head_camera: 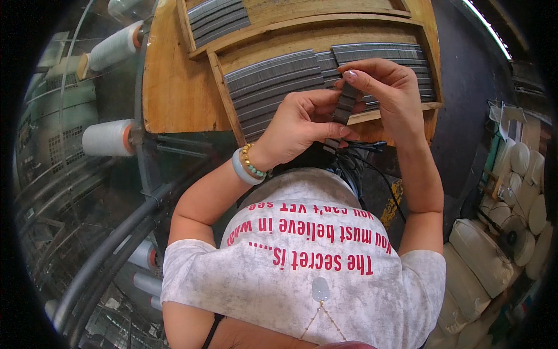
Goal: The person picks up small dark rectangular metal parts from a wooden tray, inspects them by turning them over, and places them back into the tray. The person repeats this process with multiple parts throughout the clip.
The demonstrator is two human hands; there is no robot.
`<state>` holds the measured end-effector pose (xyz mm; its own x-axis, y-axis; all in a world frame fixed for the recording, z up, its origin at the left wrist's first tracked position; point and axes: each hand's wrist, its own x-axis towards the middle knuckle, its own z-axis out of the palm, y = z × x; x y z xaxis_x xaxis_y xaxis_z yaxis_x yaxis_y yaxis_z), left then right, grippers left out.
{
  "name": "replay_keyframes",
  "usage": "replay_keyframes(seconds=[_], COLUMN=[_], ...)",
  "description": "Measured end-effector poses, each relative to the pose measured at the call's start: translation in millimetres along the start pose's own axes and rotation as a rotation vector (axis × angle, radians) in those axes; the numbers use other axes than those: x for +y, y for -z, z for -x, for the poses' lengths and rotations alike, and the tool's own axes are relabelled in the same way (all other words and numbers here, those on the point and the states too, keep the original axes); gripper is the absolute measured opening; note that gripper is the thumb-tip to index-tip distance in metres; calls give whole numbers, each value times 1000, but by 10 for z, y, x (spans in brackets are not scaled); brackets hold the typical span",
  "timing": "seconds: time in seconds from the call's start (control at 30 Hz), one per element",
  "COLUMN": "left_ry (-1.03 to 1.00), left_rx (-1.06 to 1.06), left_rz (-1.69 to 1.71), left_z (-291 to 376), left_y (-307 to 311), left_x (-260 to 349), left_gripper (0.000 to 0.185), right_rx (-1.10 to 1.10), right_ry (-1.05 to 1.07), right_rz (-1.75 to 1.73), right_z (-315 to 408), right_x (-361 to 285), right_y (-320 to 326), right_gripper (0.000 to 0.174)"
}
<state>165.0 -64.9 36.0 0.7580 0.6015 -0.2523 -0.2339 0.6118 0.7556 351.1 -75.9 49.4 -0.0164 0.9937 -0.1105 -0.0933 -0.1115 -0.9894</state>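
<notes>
Between my hands is a narrow dark grey segmented strip [343, 106], apparently a bundle of thin metal pieces, held at a slant. My left hand [301, 120] grips its lower part between thumb and fingers. The thumb and index finger of my right hand [386, 89] pinch the upper end. Just beyond them lies a shallow wooden tray [223, 98] with rows of thin, closely stacked dark metal pieces. A left block [272, 85] and a right block [383, 54] of these rows lie inside, with a lower-set section [326, 65] between; my hands hide part of the rows.
A second wooden tray [301, 26] with similar rows [218, 19] lies farther back on the wooden tabletop [185, 87]. White yarn cones [109, 137] and metal rails [117, 235] are at the left. A black cable [383, 174] hangs below the table; wrapped pale bundles [479, 253] lie at right.
</notes>
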Motion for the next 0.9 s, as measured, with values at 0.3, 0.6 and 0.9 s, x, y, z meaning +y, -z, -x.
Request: replay_keyframes(seconds=[0.3,0.6,0.9], left_ry=[62,124,20], left_rx=[-17,-122,-29], left_rz=[-71,-134,-166], left_z=[-36,-140,-66], left_y=[63,100,244], left_x=[78,30,235], left_gripper=[36,33,39], right_rx=[-31,26,92], right_ry=[54,333,169], right_rz=[136,187,126], right_z=[-126,-261,-143], right_x=[-96,-268,-93], right_y=[-43,58,266], right_gripper=[12,13,14])
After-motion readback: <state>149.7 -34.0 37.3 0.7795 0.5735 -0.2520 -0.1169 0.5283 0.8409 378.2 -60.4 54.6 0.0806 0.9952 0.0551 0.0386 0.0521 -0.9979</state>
